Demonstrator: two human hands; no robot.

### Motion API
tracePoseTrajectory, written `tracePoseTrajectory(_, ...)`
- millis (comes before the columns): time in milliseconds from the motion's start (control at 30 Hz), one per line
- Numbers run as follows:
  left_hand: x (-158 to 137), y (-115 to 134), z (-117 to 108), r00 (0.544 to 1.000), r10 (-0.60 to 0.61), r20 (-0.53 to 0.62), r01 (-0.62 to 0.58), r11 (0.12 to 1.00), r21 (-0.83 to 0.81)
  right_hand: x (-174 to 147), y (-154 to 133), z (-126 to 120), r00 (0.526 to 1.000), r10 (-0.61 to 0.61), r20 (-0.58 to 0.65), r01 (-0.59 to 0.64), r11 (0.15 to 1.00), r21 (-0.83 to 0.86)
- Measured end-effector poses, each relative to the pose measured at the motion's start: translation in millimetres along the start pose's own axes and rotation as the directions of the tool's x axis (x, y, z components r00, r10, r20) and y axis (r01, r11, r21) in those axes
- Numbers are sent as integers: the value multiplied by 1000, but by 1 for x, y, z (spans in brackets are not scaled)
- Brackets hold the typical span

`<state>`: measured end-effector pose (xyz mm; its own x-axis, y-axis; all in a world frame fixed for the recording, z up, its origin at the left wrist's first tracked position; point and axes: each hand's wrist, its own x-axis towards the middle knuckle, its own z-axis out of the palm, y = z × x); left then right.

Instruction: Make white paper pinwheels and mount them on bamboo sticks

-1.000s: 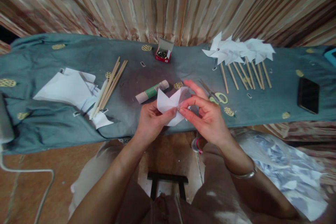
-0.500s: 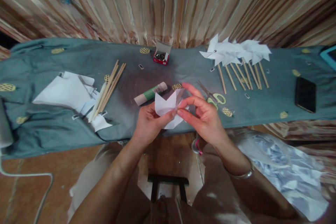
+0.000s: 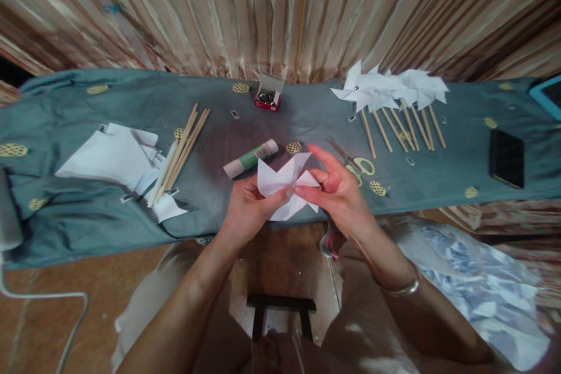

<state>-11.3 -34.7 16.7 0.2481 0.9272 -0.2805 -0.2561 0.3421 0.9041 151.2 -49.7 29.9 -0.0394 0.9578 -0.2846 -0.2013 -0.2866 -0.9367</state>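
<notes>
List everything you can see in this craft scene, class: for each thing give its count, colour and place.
paper pinwheel: one, white, pinched between both hands at the table's near edge
glue stick: one, white and green, lying behind the hands
scissors: one pair, pale green handles, right of the hands
loose sticks: a bundle, tan wood, left of centre
paper sheets: a pile, white, far left
pin box: one, red, open, at the back
finished pinwheels: several, white on wooden sticks, back right
phone: one, black, far right
tablecloth: one, grey-blue, covers the table
curtain: striped beige, behind
left hand: grip on the pinwheel
right hand: grip on the pinwheel, bangle at the wrist
</notes>
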Motion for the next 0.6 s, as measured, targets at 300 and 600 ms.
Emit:
tracePoseTrajectory(300,4,-1,0,999,30,-32,-30,1000,1,1,1,2,998,-38,-48,37,999,-26)
tracePoseTrajectory(600,4,0,4,996,18,-90,-21,999,-33,1,2,4,997,-35,-69,40,997,65)
